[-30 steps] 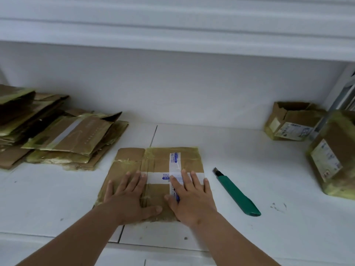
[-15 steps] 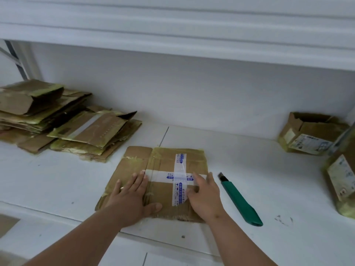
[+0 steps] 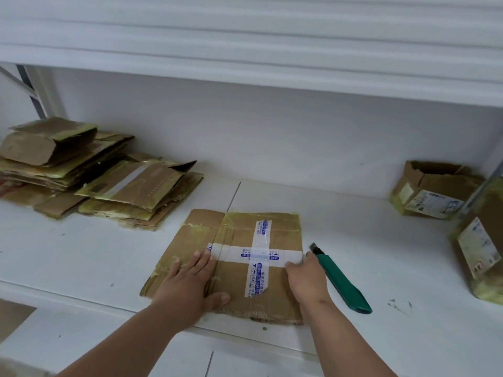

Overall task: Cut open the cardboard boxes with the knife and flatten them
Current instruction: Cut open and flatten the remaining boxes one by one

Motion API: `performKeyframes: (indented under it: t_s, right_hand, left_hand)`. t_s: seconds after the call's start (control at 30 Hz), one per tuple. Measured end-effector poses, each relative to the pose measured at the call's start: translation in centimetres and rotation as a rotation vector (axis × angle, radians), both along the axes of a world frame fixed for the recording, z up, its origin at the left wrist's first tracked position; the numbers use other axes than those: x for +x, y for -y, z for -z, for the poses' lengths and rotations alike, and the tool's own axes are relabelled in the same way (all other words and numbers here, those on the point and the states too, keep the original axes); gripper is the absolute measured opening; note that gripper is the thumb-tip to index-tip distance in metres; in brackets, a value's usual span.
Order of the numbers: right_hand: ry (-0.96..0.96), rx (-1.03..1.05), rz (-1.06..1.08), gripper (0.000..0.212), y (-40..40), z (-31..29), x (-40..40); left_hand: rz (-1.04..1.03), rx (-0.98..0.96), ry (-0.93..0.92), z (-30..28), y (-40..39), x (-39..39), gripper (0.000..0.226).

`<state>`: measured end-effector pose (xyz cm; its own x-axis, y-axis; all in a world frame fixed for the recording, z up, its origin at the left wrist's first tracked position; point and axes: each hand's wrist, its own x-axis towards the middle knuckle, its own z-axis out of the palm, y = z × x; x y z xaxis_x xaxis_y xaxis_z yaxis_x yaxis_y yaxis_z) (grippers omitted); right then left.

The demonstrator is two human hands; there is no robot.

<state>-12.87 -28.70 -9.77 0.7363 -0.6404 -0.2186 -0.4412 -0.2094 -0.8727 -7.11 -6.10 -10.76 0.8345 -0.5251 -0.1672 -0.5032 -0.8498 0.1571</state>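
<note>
A flattened brown cardboard box [image 3: 239,235] with crossed white-and-blue tape lies on the white shelf in front of me. My left hand [image 3: 187,284] presses flat on its left half, fingers straight. My right hand [image 3: 306,278] sits at the box's right edge, fingers curled over that edge. A green utility knife [image 3: 340,281] lies on the shelf just right of my right hand, blade end pointing away from me, and neither hand holds it.
A pile of flattened boxes [image 3: 95,180] fills the back left of the shelf [image 3: 81,254]. An open-topped box [image 3: 432,189] stands at the back right, with a taped box [image 3: 481,246] nearer at the right edge. The upper shelf hangs overhead.
My right hand has slid from the middle of the flattened box to its right edge. The left hand stays pressed on the left half. The view has shifted left.
</note>
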Motion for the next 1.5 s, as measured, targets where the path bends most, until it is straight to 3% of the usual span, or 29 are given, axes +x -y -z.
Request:
performKeyframes:
  t_s: [0.13, 0.27, 0.33, 0.47, 0.6, 0.77, 0.8, 0.87, 0.93, 1.0, 1.07, 1.3, 1.5]
  right_hand:
    - [-0.010, 0.052, 0.041, 0.018, -1.0, -0.6, -0.8]
    - [0.074, 0.083, 0.132, 0.020, -2.7, -0.7, -1.7]
    - [0.119, 0.092, 0.166, 0.021, -3.5, -0.9, -2.3]
    - [0.234, 0.183, 0.246, 0.019, -5.5, -1.2, -3.7]
    - [0.374, 0.401, 0.385, 0.015, -8.0, -1.0, -4.2]
    - [0.517, 0.716, 0.463, 0.018, -11.4, -1.5, -3.9]
    - [0.529, 0.755, 0.457, 0.019, -12.0, -1.6, -3.7]
    - [0.546, 0.830, 0.437, 0.019, -13.1, -1.8, -3.1]
    - [0.557, 0.889, 0.392, 0.019, -14.1, -2.2, -2.4]
    - [0.563, 0.917, 0.333, 0.017, -14.9, -2.6, -1.7]
    - [0.567, 0.946, 0.271, 0.018, -15.3, -2.6, -0.9]
    - [0.592, 1.123, 0.223, 0.021, -13.3, -3.2, 2.2]
    - [0.575, 1.023, 0.007, 0.024, -13.9, -3.9, 5.4]
  left_hand:
    - [0.030, -0.038, -0.010, -0.4, -0.6, -0.6, 0.140]
    - [0.036, -0.054, -0.030, -1.7, -1.5, -1.2, 0.079]
    - [0.058, -0.070, -0.003, -2.3, -2.4, -1.4, 0.068]
    - [0.058, -0.190, 0.040, -3.1, -4.5, -1.8, 0.062]
    - [-0.015, -0.381, 0.103, -3.0, -6.6, -1.6, 0.056]
    - [-0.286, -0.791, 0.247, -2.8, -8.5, -2.1, 0.081]
    - [-0.369, -0.892, 0.177, -3.1, -8.6, -2.1, 0.089]
    - [-0.486, -1.118, -0.167, -4.5, -8.6, -2.4, 0.095]
    - [-0.470, -1.260, -0.506, -5.4, -8.3, -2.6, 0.071]
    - [-0.455, -1.352, -0.632, -5.8, -8.1, -2.2, 0.044]
    - [-0.486, -1.441, -0.636, -6.1, -8.3, -1.3, 0.044]
    - [-0.432, -1.427, -0.520, -8.0, -11.2, 2.1, 0.057]
    - [-0.509, -1.379, -0.370, -9.7, -13.4, 5.4, 0.050]
